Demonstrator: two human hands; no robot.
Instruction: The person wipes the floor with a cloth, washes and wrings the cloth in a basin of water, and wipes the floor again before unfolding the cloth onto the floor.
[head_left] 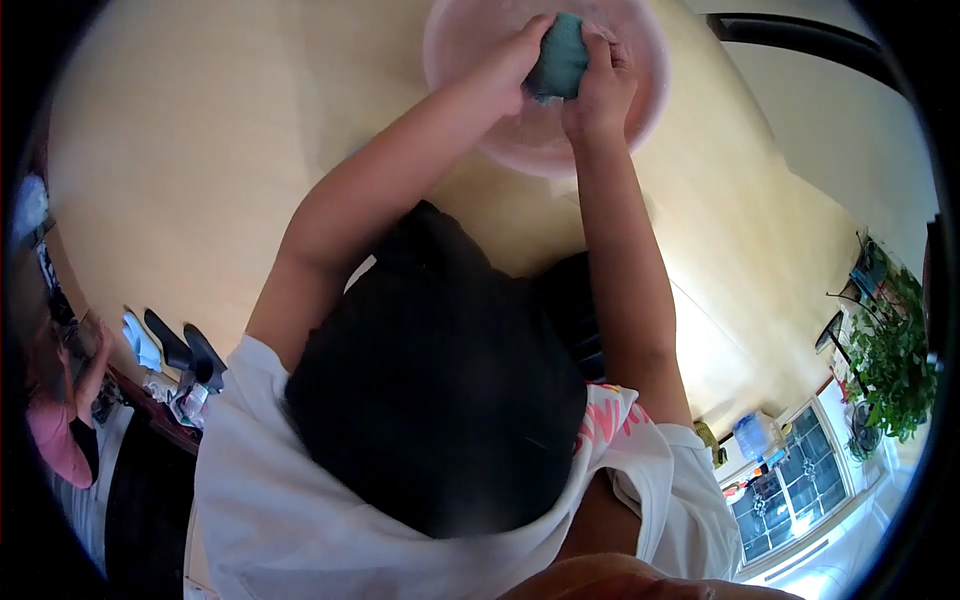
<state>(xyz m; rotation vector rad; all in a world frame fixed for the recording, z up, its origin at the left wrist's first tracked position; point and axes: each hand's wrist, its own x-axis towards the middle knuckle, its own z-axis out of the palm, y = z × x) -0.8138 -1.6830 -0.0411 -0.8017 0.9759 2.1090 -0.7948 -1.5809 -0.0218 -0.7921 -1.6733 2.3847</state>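
A wet-looking green cloth is bunched between my two hands, over a round pink basin at the top of the view. My left hand grips the cloth's left side, its fingers partly hidden. On the other side, my right hand has its fingers wrapped round the cloth. Water appears to lie in the basin below the hands.
The basin stands on a pale floor. At the left are dark slippers, light blue slippers and another person in pink. A leafy plant and a water jug are at the right.
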